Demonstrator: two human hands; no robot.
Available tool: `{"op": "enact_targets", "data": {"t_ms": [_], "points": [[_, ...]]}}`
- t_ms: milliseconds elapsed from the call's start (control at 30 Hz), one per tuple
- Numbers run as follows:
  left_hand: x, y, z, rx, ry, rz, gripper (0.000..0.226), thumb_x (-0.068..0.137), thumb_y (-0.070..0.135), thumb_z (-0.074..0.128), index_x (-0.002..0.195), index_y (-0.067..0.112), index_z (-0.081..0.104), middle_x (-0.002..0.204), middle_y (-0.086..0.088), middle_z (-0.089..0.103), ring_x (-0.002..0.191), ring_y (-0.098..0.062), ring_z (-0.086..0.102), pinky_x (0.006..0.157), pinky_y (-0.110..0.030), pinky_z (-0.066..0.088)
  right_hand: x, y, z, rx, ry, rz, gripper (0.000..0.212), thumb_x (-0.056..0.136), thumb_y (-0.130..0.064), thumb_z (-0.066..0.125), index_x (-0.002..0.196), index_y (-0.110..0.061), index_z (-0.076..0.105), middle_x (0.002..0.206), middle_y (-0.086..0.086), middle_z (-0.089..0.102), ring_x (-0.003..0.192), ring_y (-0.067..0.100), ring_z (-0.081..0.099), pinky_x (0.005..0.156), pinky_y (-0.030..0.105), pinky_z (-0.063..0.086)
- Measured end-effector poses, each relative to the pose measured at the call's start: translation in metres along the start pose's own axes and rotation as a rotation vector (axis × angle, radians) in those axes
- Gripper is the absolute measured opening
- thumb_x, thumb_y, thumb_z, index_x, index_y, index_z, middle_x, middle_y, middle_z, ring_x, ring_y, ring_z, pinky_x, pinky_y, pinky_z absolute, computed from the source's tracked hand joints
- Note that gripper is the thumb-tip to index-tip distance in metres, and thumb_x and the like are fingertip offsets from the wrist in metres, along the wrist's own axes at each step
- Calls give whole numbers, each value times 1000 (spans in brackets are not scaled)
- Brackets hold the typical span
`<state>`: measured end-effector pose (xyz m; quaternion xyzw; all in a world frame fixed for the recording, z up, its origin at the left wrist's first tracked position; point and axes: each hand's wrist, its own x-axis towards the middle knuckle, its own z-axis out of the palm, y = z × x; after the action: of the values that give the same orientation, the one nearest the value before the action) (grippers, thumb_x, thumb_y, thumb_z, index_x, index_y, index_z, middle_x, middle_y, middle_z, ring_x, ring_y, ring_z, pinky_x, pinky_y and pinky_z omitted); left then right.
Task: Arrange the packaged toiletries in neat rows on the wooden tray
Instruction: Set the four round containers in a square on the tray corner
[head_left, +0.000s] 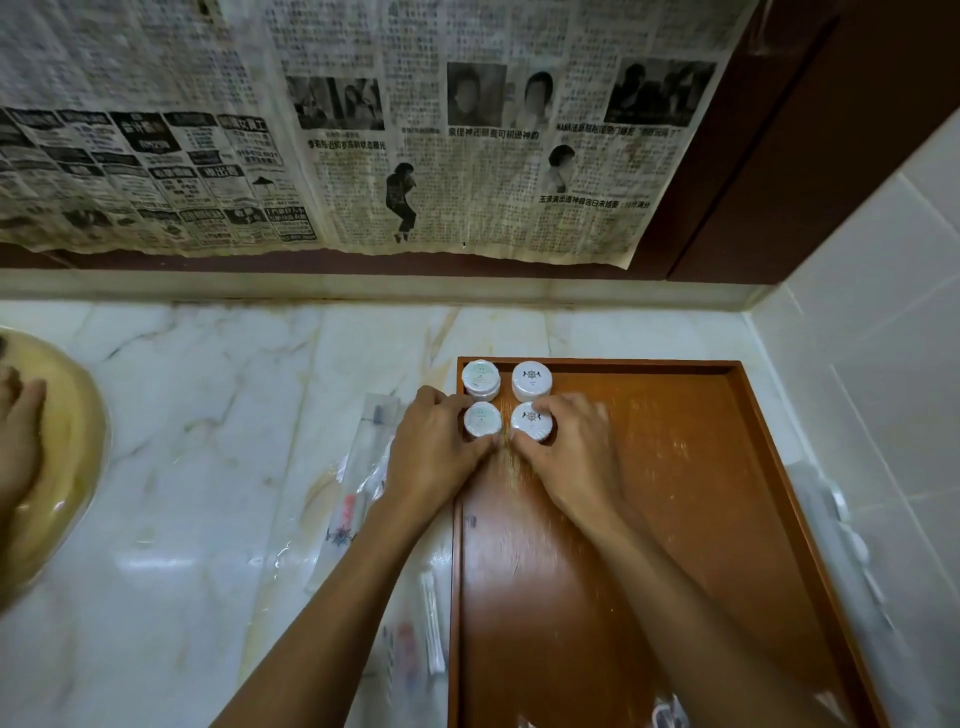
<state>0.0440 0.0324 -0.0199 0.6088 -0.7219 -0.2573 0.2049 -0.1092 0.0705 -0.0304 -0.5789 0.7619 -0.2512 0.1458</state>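
Wooden tray (727, 519) sits on the marble counter (208, 467), and four little round tubs stand in its far left corner. My left hand (434, 457) holds the near green-label tub (482, 420), and my right hand (571, 457) holds the near black-label tub (531, 422), so they line up straight behind the far tubs (531, 379). More packets (358, 467) wait beside the tray.

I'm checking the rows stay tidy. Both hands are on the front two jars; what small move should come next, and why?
Probably nudge the front two jars back snug against the rear pair, then let go. The left hand grips the green-label jar, the right hand the black-emblem jar. They sit in the far-left corner of the wooden tray, with wrapped packets waiting on the counter.
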Motion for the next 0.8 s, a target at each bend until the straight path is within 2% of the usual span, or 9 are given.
{"op": "enact_targets", "data": {"t_ms": [200, 333, 500, 667, 800], "points": [[1, -3, 4, 57, 12, -7, 41, 79, 36, 73, 113, 15, 67, 110, -2, 52, 96, -21, 56, 71, -23, 38, 1, 0, 4, -9, 47, -34, 35, 78, -30, 75, 109, -16, 67, 110, 2, 64, 97, 22, 47, 79, 36, 44], [1, -2, 2, 49, 13, 10, 43, 78, 37, 73, 116, 17, 66, 110, -3, 51, 100, -21, 55, 72, -25, 40, 1, 3, 3, -19, 48, -31, 36, 79, -33, 74, 110, -16, 66, 111, 1, 64, 98, 22, 49, 79, 37, 46], [1, -1, -1, 15, 4, 42, 39, 76, 37, 75, 107, 13, 70, 103, -6, 51, 95, -20, 53, 70, -26, 39, 2, 5, 4, 27, 6, -41, 34, 81, -30, 73, 110, -15, 64, 110, 2, 62, 99, 21, 52, 78, 34, 45], [2, 0, -2, 25, -21, 34, 35, 78, 31, 74, 108, 12, 70, 111, -8, 52, 99, -21, 55, 75, -29, 45, 1, 7, 5, 83, -11, -52, 33, 81, -26, 74, 110, -14, 63, 109, 2, 60, 99, 18, 54, 74, 26, 42], [2, 0, -2, 20, -31, 31, 37, 79, 30, 73, 112, 13, 69, 113, -8, 52, 100, -21, 55, 75, -26, 42, 1, 7, 5, 87, -14, -42, 33, 81, -26, 74, 110, -16, 62, 107, 2, 60, 97, 17, 54, 71, 24, 38]]}}
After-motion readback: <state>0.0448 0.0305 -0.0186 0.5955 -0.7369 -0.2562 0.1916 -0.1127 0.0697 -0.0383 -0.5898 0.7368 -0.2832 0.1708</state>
